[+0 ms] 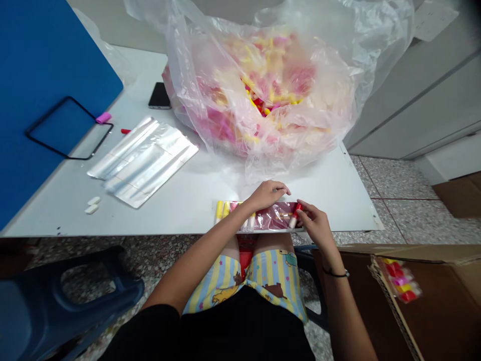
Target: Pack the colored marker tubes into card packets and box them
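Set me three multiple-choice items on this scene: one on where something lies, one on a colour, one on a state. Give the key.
1. Where does the black phone lie?
A. In the cardboard box
B. On the speckled floor
C. On the white table

2. What colour is the cap of the tube in the right hand?
A. Red
B. Blue
C. Green

3. What state is the large clear plastic bag in?
A. Tied shut
B. Open at the top
C. Flat and empty

1. C: the phone sits on the tabletop beside the bag.
2. A: red shows at the tube's upper end.
3. B: yellow and red contents show through its central opening.
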### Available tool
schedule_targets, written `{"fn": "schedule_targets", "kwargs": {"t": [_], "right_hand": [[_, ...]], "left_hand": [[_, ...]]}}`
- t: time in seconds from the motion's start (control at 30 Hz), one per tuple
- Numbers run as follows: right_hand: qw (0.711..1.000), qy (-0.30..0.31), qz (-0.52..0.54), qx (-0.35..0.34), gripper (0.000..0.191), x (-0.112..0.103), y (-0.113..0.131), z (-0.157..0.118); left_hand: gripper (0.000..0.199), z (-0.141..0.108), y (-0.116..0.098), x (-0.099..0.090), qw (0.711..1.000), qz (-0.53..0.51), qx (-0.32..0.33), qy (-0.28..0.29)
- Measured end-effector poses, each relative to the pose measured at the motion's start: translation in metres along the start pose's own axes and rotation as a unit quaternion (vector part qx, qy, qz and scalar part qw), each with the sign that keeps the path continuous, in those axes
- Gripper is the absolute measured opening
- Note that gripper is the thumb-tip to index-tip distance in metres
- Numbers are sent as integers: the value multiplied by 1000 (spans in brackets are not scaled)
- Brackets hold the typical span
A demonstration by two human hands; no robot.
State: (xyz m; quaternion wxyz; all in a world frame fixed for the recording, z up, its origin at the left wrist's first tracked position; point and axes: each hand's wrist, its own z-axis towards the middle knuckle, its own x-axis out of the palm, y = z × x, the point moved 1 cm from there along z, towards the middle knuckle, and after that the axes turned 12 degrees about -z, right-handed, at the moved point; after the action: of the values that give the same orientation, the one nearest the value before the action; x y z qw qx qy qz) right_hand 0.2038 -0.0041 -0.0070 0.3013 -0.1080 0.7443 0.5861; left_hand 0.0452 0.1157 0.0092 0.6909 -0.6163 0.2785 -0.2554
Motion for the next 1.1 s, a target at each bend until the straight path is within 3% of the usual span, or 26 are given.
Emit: {"fn": "schedule_targets", "kwargs": {"t": [0.43,0.57,0.73,0.8,0.87,1.0,1.1], "right_hand": [[976,-55,-192,-89,38,14,18,1],[985,-65,-136,-82,35,16,25,2],[999,-48,11,-16,38,14,21,2],[999,-36,24,-2,43,14,20,0],[999,-40,-30,-6,45,14,24,-2],[971,-64,-229,-22,25,15,36,-4],[960,-59,-273,-26,24,16,41,-3]], "left_hand": [[19,3,9,1,999,35,24,-14],[20,2,6,2,999,22,18,-15],[20,1,3,1,1000,20,5,-10],[22,1,2,1,1000,26,9,0],[24,1,3,1,999,30,17,5],[24,2,4,1,999,26,17,-7],[24,2,3,1,1000,23,15,-10]]}}
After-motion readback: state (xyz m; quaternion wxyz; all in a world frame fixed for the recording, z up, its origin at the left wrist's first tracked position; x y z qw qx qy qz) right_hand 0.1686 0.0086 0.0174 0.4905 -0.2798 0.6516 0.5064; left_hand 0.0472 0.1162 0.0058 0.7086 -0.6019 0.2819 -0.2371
